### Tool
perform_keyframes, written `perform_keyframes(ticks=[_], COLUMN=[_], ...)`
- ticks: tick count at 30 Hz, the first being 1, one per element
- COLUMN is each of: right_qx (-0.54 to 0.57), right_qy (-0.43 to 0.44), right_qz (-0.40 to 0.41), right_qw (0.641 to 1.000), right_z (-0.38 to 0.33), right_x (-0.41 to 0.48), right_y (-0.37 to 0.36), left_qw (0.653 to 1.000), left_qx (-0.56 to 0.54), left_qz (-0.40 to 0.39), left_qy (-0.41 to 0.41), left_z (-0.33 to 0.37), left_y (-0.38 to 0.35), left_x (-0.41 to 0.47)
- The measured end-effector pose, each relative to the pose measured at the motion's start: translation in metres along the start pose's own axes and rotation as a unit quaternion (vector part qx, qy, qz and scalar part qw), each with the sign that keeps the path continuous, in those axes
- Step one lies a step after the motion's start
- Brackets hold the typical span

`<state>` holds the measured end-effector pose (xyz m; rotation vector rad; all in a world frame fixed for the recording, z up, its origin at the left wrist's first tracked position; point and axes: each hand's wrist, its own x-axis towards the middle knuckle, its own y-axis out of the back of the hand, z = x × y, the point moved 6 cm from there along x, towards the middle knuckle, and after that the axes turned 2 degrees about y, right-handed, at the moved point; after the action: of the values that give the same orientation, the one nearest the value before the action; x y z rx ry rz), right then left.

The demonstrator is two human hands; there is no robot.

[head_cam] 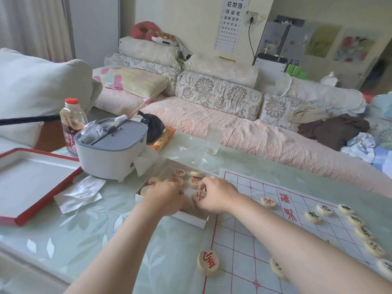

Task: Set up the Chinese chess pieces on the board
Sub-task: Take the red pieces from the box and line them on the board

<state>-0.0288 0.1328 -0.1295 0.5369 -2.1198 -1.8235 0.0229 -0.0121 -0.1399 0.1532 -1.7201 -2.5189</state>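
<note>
A white paper chess board (250, 236) with red grid lines lies on the table at the right. Several round wooden pieces with black characters (313, 216) line its far right side. One red-character piece (207, 262) rests at the board's near left edge. A shallow white box (192, 220) left of the board holds several red-character pieces (179, 172). Both hands are inside the box. My left hand (164, 197) rests curled over pieces. My right hand (216, 193) pinches a red-character piece (199, 196) at its fingertips.
A red-rimmed box lid (40, 196) lies at the left. Behind the box stand a grey-white appliance (110, 149), a red-capped bottle (72, 119), a drinking glass (214, 137) and crumpled paper (80, 193). A sofa with cushions runs along the table's far side.
</note>
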Motion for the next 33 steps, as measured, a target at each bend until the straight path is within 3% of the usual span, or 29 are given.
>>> perform_keyframes(ticks=[2,6,9,15,21,28,33], right_qx=[0.051,0.172,0.211,0.037,-0.084,-0.059,-0.018], right_qy=[0.005,0.048,0.059,0.006,-0.003,0.009,0.035], right_qz=[0.029,0.061,0.069,0.019,-0.033,-0.054,-0.024], right_qw=[0.998,0.982,0.973,0.999,0.996,0.997,0.999], right_z=[-0.001,-0.014,-0.018,-0.001,-0.007,-0.018,-0.023], right_x=[0.002,0.008,0.017,0.035,0.046,0.05,0.044], right_y=[0.003,0.007,0.011,0.004,-0.015,-0.022,-0.018], left_qw=[1.0,0.976,0.961,0.959,0.961,0.959,0.959], left_qx=[-0.005,-0.215,-0.267,-0.253,-0.251,-0.258,-0.253], left_qz=[0.019,0.034,0.07,0.107,0.102,0.106,0.114], left_qy=[-0.001,0.011,0.03,0.068,0.057,0.051,0.05], left_z=[0.003,0.008,-0.001,-0.024,-0.024,-0.021,-0.016], left_y=[0.003,0.008,0.014,0.021,0.026,0.026,0.025], left_x=[0.002,0.009,0.01,0.01,0.009,0.013,0.015])
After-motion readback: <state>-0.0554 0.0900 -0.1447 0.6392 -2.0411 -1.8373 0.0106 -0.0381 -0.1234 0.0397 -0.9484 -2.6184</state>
